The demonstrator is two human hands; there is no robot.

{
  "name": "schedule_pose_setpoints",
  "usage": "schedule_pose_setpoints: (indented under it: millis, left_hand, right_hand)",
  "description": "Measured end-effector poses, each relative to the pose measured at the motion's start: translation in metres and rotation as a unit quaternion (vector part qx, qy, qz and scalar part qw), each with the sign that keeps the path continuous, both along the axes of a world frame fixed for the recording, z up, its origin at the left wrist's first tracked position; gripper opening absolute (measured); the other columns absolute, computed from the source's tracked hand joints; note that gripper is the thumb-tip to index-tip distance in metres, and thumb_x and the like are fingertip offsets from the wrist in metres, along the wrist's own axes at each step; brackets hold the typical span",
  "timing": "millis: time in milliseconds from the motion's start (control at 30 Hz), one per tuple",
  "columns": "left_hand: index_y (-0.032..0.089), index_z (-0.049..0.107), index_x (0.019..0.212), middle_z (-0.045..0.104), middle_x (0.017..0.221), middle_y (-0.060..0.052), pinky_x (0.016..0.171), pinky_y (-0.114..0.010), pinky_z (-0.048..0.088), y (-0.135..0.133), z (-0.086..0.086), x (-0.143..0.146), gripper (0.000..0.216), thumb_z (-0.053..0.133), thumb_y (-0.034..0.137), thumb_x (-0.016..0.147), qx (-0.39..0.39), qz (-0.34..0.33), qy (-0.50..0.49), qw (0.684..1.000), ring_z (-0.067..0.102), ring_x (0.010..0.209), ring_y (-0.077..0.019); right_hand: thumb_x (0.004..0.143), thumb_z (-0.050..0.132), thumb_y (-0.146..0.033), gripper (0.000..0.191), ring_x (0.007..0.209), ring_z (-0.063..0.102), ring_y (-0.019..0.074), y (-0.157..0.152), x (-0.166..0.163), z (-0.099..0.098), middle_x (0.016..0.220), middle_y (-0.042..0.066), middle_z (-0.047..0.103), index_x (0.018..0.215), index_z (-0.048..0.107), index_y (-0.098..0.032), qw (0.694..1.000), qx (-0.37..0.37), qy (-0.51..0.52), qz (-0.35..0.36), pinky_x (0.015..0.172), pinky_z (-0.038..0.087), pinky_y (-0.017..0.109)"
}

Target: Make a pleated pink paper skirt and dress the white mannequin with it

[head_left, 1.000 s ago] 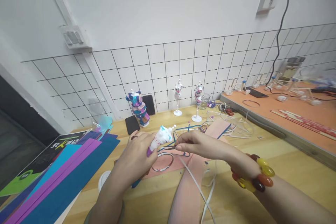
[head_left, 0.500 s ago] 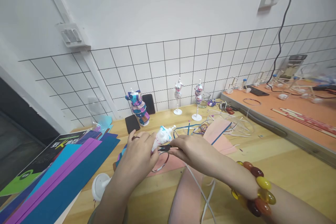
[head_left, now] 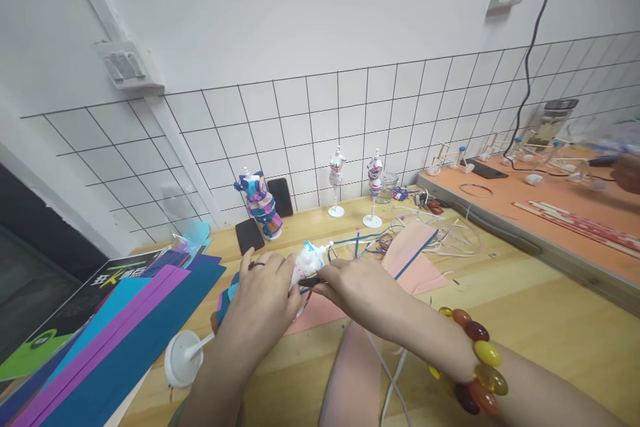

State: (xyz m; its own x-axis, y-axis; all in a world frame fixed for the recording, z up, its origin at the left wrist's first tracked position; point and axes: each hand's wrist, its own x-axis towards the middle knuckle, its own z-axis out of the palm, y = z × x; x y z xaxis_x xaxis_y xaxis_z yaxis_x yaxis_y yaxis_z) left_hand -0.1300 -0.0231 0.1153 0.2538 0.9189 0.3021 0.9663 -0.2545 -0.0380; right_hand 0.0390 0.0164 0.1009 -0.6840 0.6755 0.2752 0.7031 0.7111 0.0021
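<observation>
From where I stand, the person leans both hands together over the wooden worktop (head_left: 440,347). The left hand (head_left: 263,290) has its fingers curled around a small dress form (head_left: 309,260), tipped on its side, its white, blue-flecked bust poking out past the knuckles towards the right hand (head_left: 360,290). That hand pinches a slim dark tool (head_left: 313,281) between thumb and fingers, close against the form's lower side; what sort of tool it is, I can't tell. A white round base (head_left: 184,359) on a thin rod juts out beside the left forearm. Below the hands, a peach strip (head_left: 353,373) runs towards the near edge, with thin white cords (head_left: 395,380) crossing beside it. Towards the wall stand a form dressed in purple and blue (head_left: 260,203) and two pale forms on stands (head_left: 336,173). Coloured sheets (head_left: 135,333) fan out at the left.
</observation>
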Motion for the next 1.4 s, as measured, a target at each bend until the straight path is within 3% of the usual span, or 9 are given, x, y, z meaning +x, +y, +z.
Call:
schedule_pose_setpoints:
  millis: [200, 433, 633, 800, 1067, 1267, 1400]
  left_hand:
    - [0.021, 0.061, 0.092, 0.063, 0.084, -0.005, 0.103, -0.053, 0.025, 0.001, 0.002, 0.001, 0.023, 0.044, 0.015, 0.078, -0.011, 0.008, 0.013, 1.000, 0.057, 0.093, -0.0244]
    - [0.021, 0.059, 0.080, 0.063, 0.082, -0.005, 0.100, -0.053, 0.028, 0.002, 0.002, -0.002, 0.015, 0.045, 0.016, 0.079, 0.001, 0.010, 0.009, 1.000, 0.057, 0.089, -0.0245]
    - [0.022, 0.060, 0.093, 0.063, 0.086, -0.005, 0.096, -0.047, 0.034, 0.003, 0.006, -0.005, 0.023, 0.044, 0.014, 0.078, 0.017, 0.018, -0.020, 0.999, 0.057, 0.090, -0.0239]
    - [0.021, 0.060, 0.104, 0.064, 0.083, -0.005, 0.077, -0.037, 0.044, 0.001, 0.014, -0.013, 0.028, 0.045, 0.021, 0.080, 0.037, 0.046, -0.111, 0.992, 0.057, 0.086, -0.0246]
    - [0.023, 0.060, 0.114, 0.064, 0.114, -0.004, 0.087, -0.032, 0.044, -0.002, 0.017, -0.023, 0.037, 0.054, 0.033, 0.078, 0.114, 0.095, -0.300, 0.942, 0.056, 0.106, -0.0237]
    - [0.022, 0.060, 0.116, 0.064, 0.117, -0.004, 0.088, -0.032, 0.044, -0.003, 0.019, -0.023, 0.040, 0.057, 0.033, 0.077, 0.142, 0.098, -0.328, 0.929, 0.056, 0.109, -0.0238]
    - [0.022, 0.060, 0.116, 0.065, 0.114, -0.005, 0.085, -0.031, 0.045, -0.005, 0.021, -0.024, 0.041, 0.057, 0.033, 0.077, 0.150, 0.101, -0.333, 0.925, 0.058, 0.106, -0.0236]
  right_hand:
    - [0.091, 0.051, -0.034, 0.027, 0.056, 0.062, 0.0170, 0.001, 0.002, -0.008, 0.064, 0.005, 0.067, 0.076, 0.063, -0.016, 0.999, 0.023, 0.026, 0.010, 0.048, 0.020, 0.026]
    - [0.092, 0.048, -0.034, 0.029, 0.062, 0.064, 0.0188, 0.001, 0.004, -0.009, 0.072, 0.006, 0.071, 0.078, 0.067, -0.017, 0.999, -0.012, 0.043, -0.003, 0.049, 0.025, 0.026]
    - [0.093, 0.047, -0.032, 0.027, 0.069, 0.066, 0.0210, 0.002, 0.008, -0.005, 0.076, 0.007, 0.071, 0.084, 0.069, -0.018, 0.996, -0.063, 0.054, -0.015, 0.054, 0.032, 0.026]
    - [0.093, 0.045, -0.032, 0.027, 0.070, 0.065, 0.0190, 0.012, 0.020, -0.001, 0.077, 0.005, 0.071, 0.086, 0.068, -0.018, 0.990, -0.092, 0.096, -0.038, 0.057, 0.035, 0.025]
    - [0.092, 0.043, -0.041, 0.034, 0.060, 0.057, 0.0157, 0.066, 0.032, 0.023, 0.068, 0.004, 0.067, 0.088, 0.068, -0.018, 0.979, -0.097, 0.147, -0.099, 0.052, 0.031, 0.023]
    - [0.091, 0.043, -0.045, 0.038, 0.058, 0.051, 0.0134, 0.111, 0.023, 0.060, 0.064, 0.003, 0.061, 0.081, 0.067, -0.017, 0.974, -0.040, 0.190, -0.113, 0.052, 0.029, 0.024]
    - [0.091, 0.042, -0.045, 0.039, 0.063, 0.053, 0.0154, 0.144, 0.009, 0.067, 0.070, 0.006, 0.064, 0.082, 0.066, -0.016, 0.973, -0.037, 0.187, -0.134, 0.054, 0.029, 0.025]
